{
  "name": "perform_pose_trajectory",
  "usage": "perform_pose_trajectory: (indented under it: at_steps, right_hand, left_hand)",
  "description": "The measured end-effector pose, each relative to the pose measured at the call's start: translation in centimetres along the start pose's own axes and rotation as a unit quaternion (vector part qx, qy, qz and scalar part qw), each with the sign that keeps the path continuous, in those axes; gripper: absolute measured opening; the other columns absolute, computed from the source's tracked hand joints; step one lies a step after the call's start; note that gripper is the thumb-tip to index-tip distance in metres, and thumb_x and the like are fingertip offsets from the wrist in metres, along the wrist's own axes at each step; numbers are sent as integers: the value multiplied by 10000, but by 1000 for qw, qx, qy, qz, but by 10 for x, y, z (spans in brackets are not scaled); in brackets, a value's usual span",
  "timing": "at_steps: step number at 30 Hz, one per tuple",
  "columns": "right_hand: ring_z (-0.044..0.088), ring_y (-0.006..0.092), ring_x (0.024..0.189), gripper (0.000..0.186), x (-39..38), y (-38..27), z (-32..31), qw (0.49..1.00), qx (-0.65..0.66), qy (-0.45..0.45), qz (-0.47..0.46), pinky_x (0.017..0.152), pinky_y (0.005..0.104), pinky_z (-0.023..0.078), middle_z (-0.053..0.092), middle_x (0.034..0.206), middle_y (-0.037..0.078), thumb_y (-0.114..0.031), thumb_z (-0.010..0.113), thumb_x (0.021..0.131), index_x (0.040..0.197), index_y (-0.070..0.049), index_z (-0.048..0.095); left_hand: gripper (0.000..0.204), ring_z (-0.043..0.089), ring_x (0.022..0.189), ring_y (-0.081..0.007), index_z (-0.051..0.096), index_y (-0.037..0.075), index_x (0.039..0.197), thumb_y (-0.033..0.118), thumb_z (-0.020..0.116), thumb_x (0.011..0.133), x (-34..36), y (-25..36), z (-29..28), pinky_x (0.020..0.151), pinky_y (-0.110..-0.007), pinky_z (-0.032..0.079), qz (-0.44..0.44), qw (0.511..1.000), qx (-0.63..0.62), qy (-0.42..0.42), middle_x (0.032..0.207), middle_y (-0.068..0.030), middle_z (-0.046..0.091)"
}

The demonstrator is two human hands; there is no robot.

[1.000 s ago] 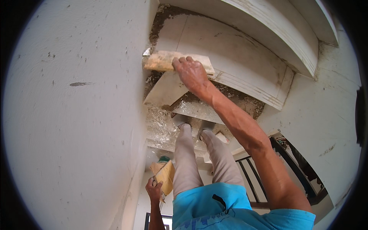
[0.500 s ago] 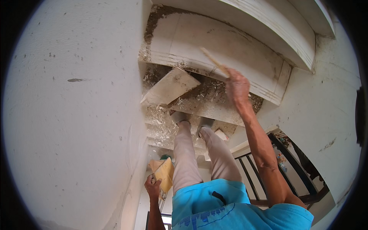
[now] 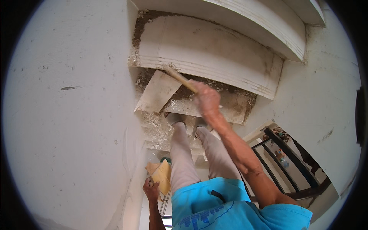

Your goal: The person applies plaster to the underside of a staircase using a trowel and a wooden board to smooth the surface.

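In my right hand (image 3: 208, 99), closed and blurred by motion, is a pale wooden stick-like tool (image 3: 181, 79); its exact kind is unclear. The tool slants up and left, with its far end at the front edge of a stair tread (image 3: 207, 42). Just below that end, a loose flat white slab (image 3: 156, 92) leans at an angle on the debris-covered step. Down beside my left leg, my left hand (image 3: 151, 188) is closed on a folded yellow-tan sheet (image 3: 164, 177). A small green thing (image 3: 165, 159) shows behind the sheet.
White stairs rise ahead, with dirt and pale chips scattered on the lower steps (image 3: 153, 124). My feet stand among the chips. A white wall (image 3: 69, 115) runs along the left. At the lower right is a dark railing (image 3: 293, 163) over an opening.
My right hand has swung left and down with the stick-like tool, bringing its tip to the tread's edge. My left hand keeps the folded sheet in nearly the same place.
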State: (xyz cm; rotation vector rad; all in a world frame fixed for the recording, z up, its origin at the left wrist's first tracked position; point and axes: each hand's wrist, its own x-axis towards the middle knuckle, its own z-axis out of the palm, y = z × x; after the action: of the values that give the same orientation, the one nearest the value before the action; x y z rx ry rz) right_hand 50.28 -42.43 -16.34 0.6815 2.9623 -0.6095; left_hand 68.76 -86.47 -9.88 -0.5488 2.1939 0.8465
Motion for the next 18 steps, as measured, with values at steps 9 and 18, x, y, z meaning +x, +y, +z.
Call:
perform_pose_trajectory:
  at_steps: [9,18]
  right_hand:
    - [636,252,960,415,45,245,-79,961,-224,156,41,835,371,530,670,1075,53,-15,520,879,1234,-199,630]
    - [640,254,959,324,82,245,-46,954,-229,193,6,794,368,544,666,1014,26,-44,507,874,1149,-179,612]
  left_hand:
    - [313,548,639,-273,605,-37,884,79,751,632,-7,-21,4,663,-398,464,-7,1000,27,-8,710,-145,595]
    - [321,549,650,-254,614,-33,899,78,756,633,-2,-36,4,667,-383,471,-20,999,39,-15,723,-133,600]
